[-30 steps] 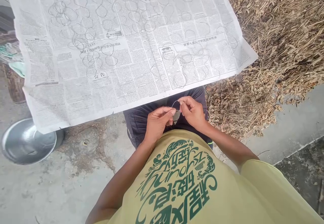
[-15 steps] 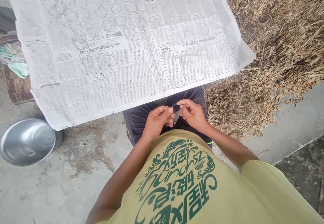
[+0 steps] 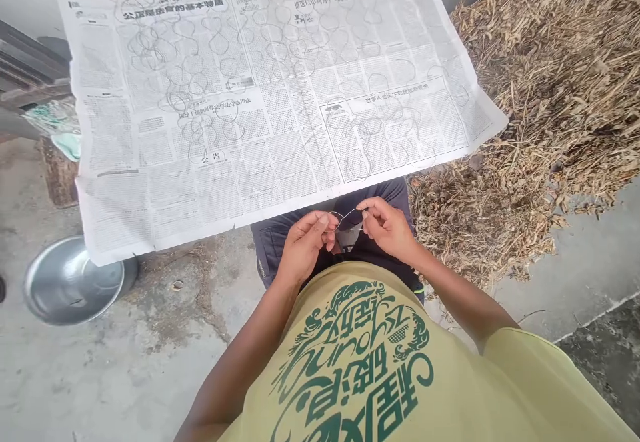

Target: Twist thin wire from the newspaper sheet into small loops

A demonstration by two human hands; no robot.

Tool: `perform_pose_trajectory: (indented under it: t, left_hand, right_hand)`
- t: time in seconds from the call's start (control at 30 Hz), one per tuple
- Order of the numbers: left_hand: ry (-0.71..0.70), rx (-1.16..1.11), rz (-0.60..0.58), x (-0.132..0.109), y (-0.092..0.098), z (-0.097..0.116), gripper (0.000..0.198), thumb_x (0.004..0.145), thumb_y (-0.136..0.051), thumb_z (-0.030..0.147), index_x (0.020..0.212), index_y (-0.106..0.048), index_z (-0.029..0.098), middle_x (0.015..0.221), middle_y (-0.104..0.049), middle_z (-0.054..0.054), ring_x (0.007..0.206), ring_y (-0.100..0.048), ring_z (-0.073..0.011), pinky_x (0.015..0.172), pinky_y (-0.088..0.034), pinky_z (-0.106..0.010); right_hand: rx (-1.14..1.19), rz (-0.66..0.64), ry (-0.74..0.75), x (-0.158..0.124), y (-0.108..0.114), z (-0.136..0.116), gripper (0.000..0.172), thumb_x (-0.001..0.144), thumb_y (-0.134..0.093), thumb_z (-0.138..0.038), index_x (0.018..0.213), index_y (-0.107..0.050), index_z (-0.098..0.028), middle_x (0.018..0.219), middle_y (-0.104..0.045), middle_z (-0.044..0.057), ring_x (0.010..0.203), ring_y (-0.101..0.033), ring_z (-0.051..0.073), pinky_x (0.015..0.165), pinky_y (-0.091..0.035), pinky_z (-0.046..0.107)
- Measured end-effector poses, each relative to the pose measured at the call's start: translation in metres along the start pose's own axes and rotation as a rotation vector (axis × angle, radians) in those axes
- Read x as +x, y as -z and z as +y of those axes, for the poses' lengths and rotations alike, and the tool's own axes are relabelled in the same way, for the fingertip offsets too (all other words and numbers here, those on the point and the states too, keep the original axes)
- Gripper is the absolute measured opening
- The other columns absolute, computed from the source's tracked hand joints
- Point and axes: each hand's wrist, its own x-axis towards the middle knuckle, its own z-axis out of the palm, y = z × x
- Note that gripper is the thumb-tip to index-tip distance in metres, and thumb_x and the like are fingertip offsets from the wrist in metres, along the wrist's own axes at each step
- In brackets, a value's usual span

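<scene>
Between my two hands, a thin wire (image 3: 347, 217) is bent into small loops, held just above my lap. My left hand (image 3: 307, 239) is closed, pinching the wire's left part between thumb and fingers. On the other side, my right hand (image 3: 387, 227) pinches the right part near the fingertips. The wire crosses over itself in the gap between the hands. Beyond them lies a newspaper sheet (image 3: 280, 192), its near edge above my knees. Many looped wires (image 3: 215, 132) rest scattered on the newspaper, some overlapping at its left and right.
A metal pot (image 3: 75, 289) stands on the concrete floor (image 3: 145, 369) at left, partly under the newspaper's corner. Dry plant stalks (image 3: 555, 95) are heaped along the right. A wooden block (image 3: 59, 175) with a crumpled plastic bag (image 3: 55, 122) is at the far left.
My hands have moved slightly apart, showing more of the wire and its crossing between them. The view has shifted, so the newspaper and pot appear farther right.
</scene>
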Motion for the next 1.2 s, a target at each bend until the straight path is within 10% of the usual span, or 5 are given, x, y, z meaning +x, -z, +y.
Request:
perform_pose_trajectory:
  t: [0.4,0.83,1.2]
  left_hand:
    - [0.075,-0.055,0.002,-0.005,-0.022,-0.001,0.038,0.083,-0.093,0.052,0.094,-0.084,0.017,0.078,-0.062,-0.001,0.063,-0.058,-0.0118,0.05,-0.052,-0.024]
    - [-0.119,0.387,0.06,-0.011,-0.017,-0.013,0.034,0.104,-0.07,0.051,0.109,-0.084,0.02,0.072,-0.061,0.002,0.052,-0.053,-0.0101,0.056,-0.047,-0.027]
    - [-0.422,0.652,0.253,-0.018,-0.022,-0.018,0.029,0.109,-0.063,0.041,0.117,-0.086,0.025,0.096,-0.075,-0.007,0.086,-0.069,-0.0238,0.079,-0.054,-0.035]
  right_hand:
    - [0.701,-0.337,-0.315,0.019,0.01,-0.003,0.031,0.091,-0.09,-0.045,0.102,-0.079,-0.018,0.073,-0.071,-0.001,0.061,-0.063,0.013,0.06,-0.055,0.027]
    - [0.497,-0.402,-0.224,0.017,0.009,-0.001,0.039,0.101,-0.076,-0.056,0.1,-0.073,-0.018,0.075,-0.072,-0.001,0.065,-0.065,0.013,0.068,-0.056,0.029]
    - [0.386,-0.439,-0.131,0.01,0.004,-0.006,0.035,0.108,-0.068,-0.054,0.1,-0.07,-0.02,0.082,-0.076,0.003,0.077,-0.071,0.017,0.08,-0.059,0.033]
